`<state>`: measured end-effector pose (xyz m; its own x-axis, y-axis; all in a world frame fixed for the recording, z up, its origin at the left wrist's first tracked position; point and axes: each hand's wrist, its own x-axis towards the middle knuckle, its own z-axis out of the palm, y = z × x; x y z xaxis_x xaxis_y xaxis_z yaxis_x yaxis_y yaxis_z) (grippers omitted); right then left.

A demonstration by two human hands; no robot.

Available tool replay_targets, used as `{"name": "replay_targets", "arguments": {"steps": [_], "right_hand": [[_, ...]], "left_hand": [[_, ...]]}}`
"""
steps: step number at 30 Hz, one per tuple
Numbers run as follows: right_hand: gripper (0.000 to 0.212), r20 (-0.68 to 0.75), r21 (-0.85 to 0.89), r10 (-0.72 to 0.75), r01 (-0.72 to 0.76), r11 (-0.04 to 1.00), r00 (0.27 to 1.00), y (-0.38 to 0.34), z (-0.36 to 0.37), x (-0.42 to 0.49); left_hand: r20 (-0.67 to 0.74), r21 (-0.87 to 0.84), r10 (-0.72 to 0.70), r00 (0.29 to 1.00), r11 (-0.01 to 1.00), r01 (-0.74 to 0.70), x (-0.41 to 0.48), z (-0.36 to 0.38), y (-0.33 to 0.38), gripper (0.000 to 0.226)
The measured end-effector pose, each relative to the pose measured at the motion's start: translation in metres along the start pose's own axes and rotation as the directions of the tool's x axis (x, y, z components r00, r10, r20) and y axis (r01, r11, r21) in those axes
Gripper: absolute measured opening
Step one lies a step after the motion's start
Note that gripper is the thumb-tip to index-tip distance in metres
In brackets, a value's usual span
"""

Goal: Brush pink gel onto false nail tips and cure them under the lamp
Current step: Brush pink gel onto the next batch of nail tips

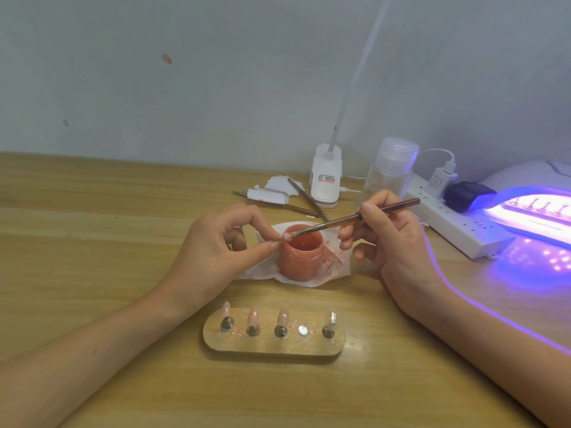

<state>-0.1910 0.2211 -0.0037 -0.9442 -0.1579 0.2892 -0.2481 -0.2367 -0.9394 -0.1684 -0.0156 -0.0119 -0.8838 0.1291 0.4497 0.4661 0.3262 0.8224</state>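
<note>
A small nail tip is held right over the near-left edge of the open pink gel jar. The left hand pinches it between thumb and first finger, with the other fingers curled. The right hand grips a thin brown brush like a pencil, above and to the right of the jar. The brush hairs touch the nail tip.

The jar stands on a white tissue with pink smears on it.

In front of the jar, closer to the person, lies a wooden holder. Three pink nail tips stand on metal pegs at its left. Then comes one bare metal disc, then one clear tip at the right end.

Far to the right of the jar, the curing lamp glows purple, with small pegs in a row inside. A white power strip lies between the jar and the lamp.

Behind the jar are thin metal tools, white pads, a white clip lamp base and a clear bottle.

It all sits on a wooden table.
</note>
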Motion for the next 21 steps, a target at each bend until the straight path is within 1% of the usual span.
{"name": "replay_targets", "arguments": {"steps": [1, 5, 9, 11, 14, 18, 21], "right_hand": [[0.018, -0.004, -0.008, 0.009, -0.009, 1.0, 1.0, 0.0, 0.0001, 0.0002], [0.017, -0.052, 0.014, 0.018, -0.018, 1.0, 0.998, 0.0003, -0.0019, 0.0013], [0.017, 0.005, 0.005, 0.001, -0.001, 1.0, 1.0, 0.0008, -0.0004, 0.001], [0.018, -0.015, 0.0, 0.019, -0.019, 1.0, 1.0, 0.0011, -0.0004, 0.0017], [0.017, -0.051, 0.017, 0.015, -0.014, 1.0, 0.999, 0.0013, -0.0017, 0.0026], [0.02, 0.005, 0.0, -0.002, 0.002, 1.0, 1.0, 0.0011, -0.0005, 0.0011], [0.018, -0.045, 0.002, 0.018, -0.017, 1.0, 0.999, 0.0012, -0.0016, 0.0014]], "left_hand": [[-0.003, 0.002, -0.002, 1.0, 1.0, 0.002, 0.0, 0.0003, -0.0001, 0.014], [0.0, 0.008, 0.002, 1.0, 1.0, -0.002, -0.0002, 0.0001, 0.0004, 0.011], [0.003, 0.02, 0.008, 1.0, 1.0, -0.008, -0.0002, -0.0004, -0.0006, 0.012], [-0.003, 0.021, 0.009, 1.0, 1.0, -0.009, -0.0002, -0.0004, -0.0014, 0.016], [-0.005, 0.023, 0.015, 1.0, 1.0, -0.014, -0.0003, 0.0001, -0.0008, 0.014], [-0.006, 0.03, 0.028, 1.0, 0.999, -0.027, -0.0001, 0.0003, -0.0006, 0.012], [-0.012, 0.022, 0.035, 0.999, 0.999, -0.035, -0.0002, 0.0007, -0.0001, 0.008]]}}
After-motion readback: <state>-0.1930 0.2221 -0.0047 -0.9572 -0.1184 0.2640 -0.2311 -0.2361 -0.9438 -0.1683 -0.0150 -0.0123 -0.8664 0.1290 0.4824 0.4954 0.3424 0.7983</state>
